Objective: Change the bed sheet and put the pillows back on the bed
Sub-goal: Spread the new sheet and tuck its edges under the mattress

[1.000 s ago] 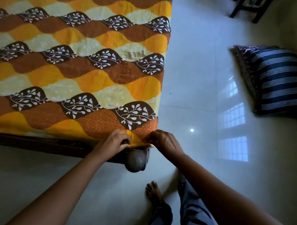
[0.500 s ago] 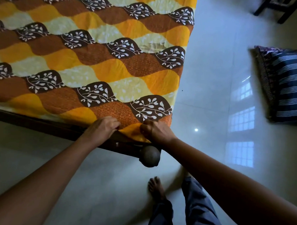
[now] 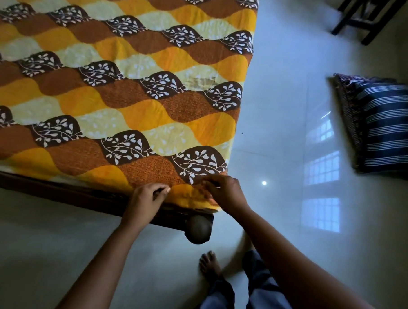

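Note:
A bed sheet [image 3: 116, 92] patterned in orange, yellow and brown waves with white leaf prints covers the mattress. At its near corner a yellow fold of the sheet hangs over the dark wooden bed frame [image 3: 59, 191]. My left hand [image 3: 146, 201] grips the sheet's edge left of that corner, fingers curled. My right hand [image 3: 225, 190] pinches the cloth at the corner itself. A dark pillow with white stripes [image 3: 389, 127] lies on the floor to the right, on top of another patterned one.
The round wooden bedpost knob [image 3: 198, 229] juts out under the corner. My bare foot [image 3: 209, 264] and trouser legs stand just below it on glossy pale floor tiles [image 3: 288, 80]. Dark chair legs [image 3: 365, 11] show at top right.
Both hands have shifted slightly up onto the sheet corner, and the yellow fold now hangs lower over the frame. The view has swung a little left.

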Motion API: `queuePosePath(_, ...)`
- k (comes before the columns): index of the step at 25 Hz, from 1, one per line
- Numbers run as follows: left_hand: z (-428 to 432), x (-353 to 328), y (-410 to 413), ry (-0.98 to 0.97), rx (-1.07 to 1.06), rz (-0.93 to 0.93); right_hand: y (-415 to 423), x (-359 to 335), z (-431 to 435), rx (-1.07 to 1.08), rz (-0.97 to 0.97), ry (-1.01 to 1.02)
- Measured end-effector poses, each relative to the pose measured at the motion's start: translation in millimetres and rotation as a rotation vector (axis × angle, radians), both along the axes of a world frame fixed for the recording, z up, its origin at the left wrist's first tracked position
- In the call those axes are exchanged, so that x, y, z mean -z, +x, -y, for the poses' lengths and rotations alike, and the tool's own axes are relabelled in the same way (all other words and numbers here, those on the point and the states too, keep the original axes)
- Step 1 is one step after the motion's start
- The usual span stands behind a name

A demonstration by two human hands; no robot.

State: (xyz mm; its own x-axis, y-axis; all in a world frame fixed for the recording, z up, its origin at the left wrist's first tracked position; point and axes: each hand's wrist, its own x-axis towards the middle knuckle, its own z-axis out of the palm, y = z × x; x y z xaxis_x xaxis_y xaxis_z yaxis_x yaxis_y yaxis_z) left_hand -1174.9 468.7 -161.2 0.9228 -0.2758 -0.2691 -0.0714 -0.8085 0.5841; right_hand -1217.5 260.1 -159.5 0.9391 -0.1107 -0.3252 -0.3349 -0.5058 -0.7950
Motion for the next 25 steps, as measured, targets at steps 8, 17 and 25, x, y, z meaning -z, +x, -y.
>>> queuePosePath(8, 130.6, -46.1, -16.0, -0.318, -0.335, -0.256, 0.2, -16.7, 84.1, 0.464, -0.230, 0.441)
queuePosePath(17, 228.6, 10.2, -44.6, -1.433, -1.853, -0.587, 49.8, 74.0, 129.8, 0.461, -0.678, 1.064)
queuePosePath(25, 255.0, 36.4, -52.6, -1.997, -1.870, -0.181, 73.5, 109.3, 119.6, 0.360, -0.738, 1.317)
